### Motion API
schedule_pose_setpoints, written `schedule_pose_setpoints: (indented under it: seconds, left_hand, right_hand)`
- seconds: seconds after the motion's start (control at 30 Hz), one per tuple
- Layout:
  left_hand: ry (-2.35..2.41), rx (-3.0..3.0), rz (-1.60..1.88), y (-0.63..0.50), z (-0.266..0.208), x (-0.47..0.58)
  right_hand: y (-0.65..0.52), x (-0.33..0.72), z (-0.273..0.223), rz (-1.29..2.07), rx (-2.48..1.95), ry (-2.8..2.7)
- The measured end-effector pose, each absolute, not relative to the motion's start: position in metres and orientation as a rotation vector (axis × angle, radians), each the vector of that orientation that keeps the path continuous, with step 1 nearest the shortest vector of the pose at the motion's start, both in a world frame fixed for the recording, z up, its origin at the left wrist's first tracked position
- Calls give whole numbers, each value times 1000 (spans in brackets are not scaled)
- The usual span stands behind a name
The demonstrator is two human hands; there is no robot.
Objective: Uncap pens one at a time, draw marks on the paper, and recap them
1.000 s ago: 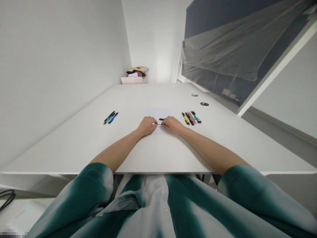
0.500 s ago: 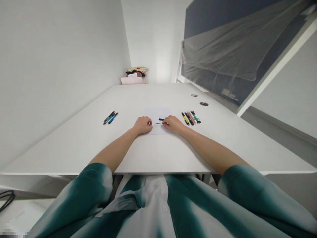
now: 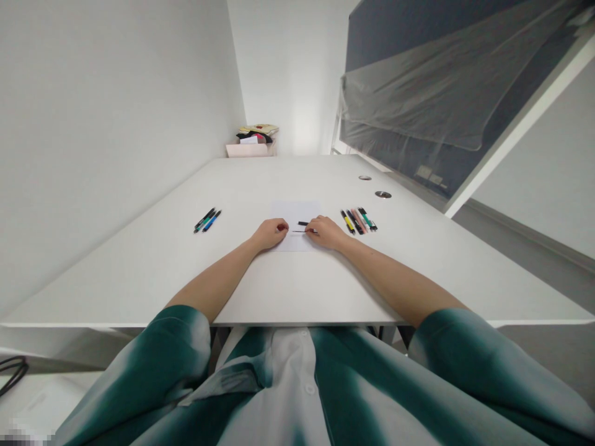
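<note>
My right hand [image 3: 324, 231] is closed in a pinch on a thin dark pen refill [image 3: 298, 231], whose end points left over a white sheet of paper [image 3: 295, 210]. Facing it, my left hand [image 3: 272, 233] has thumb and fingers pressed together at the paper's left side. Whatever is between those fingertips is too small to make out. A small gap separates the refill's end from the left fingertips. A short black pen part [image 3: 302, 223] lies on the paper just beyond the refill, partly covered by my right hand.
Several pens [image 3: 359, 221] lie side by side to the right, among them yellow, black, pink and green. Another group of pens [image 3: 207, 220] is at the left. A box with stacked items [image 3: 251, 148] stands at the table's far end. Round metal grommets [image 3: 383, 195] sit at the right.
My left hand has shifted slightly right, closer to the refill's end. The small shiny piece seen at its fingertips before is now hidden. My right hand has barely moved.
</note>
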State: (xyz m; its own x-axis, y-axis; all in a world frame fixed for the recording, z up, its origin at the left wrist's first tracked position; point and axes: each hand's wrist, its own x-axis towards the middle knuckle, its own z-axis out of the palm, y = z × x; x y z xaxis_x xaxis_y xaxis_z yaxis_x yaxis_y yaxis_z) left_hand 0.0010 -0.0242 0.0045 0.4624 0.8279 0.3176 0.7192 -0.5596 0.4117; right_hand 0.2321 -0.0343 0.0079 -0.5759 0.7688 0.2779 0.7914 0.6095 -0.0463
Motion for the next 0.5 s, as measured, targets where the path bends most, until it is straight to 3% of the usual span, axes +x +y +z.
schedule_pose_setpoints:
  seconds: [0.5]
  left_hand:
    - [1278, 2373, 778, -30, 6, 8]
  right_hand:
    - [-37, 231, 10, -119, -1255, -2557]
